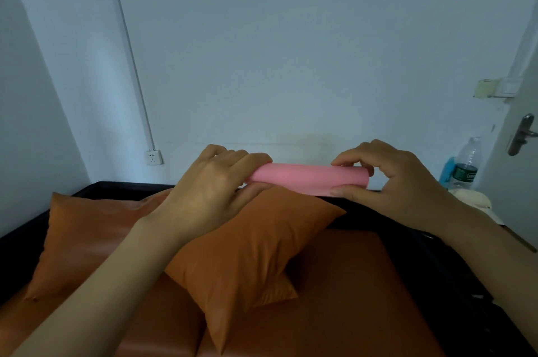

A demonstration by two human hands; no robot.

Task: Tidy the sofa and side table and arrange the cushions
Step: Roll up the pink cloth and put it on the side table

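Note:
Both my hands hold a pink roll (308, 177), soft-looking and lying level above the sofa back. My left hand (212, 185) grips its left end with fingers curled over the top. My right hand (387, 179) pinches its right end between thumb and fingertips. Below the roll, an orange cushion (247, 249) lies tilted on the orange sofa seat (334, 298). A second orange cushion (84, 237) leans at the left against the sofa's black frame (407, 228).
At the right, a side table edge (521, 243) carries a clear water bottle (465, 164), a blue object (447, 170) and a cream cloth item (471, 199). A door with a metal handle (522, 132) stands at far right. A wall socket (152, 157) is behind the sofa.

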